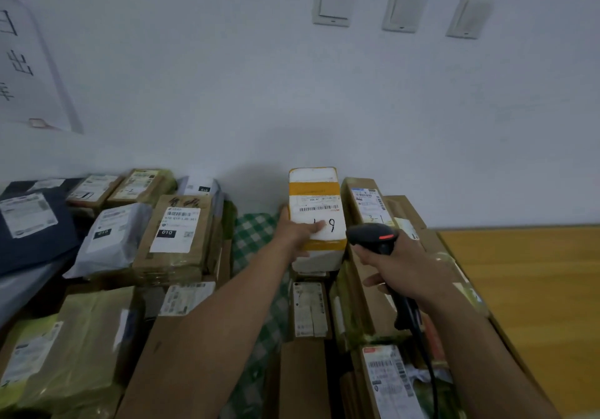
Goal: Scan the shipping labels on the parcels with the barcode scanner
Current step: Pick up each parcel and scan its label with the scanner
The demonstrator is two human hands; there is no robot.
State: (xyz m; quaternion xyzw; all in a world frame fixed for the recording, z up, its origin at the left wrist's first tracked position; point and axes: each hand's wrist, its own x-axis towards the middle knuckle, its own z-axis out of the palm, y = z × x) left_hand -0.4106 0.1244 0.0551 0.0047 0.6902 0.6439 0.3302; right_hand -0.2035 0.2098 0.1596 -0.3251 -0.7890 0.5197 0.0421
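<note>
Brown boxes (181,370): lying closest, flat, under and beside the two arms.
Right hand (401,267): gripping the handle of the barcode scanner (373,235), fingers wrapping round it. A red light is glowing on the scanner, and its nose is pointing toward the white box.
Left hand (293,231): holding the white box (324,256) by its left side, thumb pressing on top.
White box: sitting on top of other parcels, close to the wall. It is looking like foam, so it is probably light and stiff but easy to dent. Holding it by the sides seems best.
Shipping label (319,207): facing up, with the thumb staying off the black bars.
Counting: one scanner, two hands, more than ten parcels (some are hiding), three wall switches (402,7).
</note>
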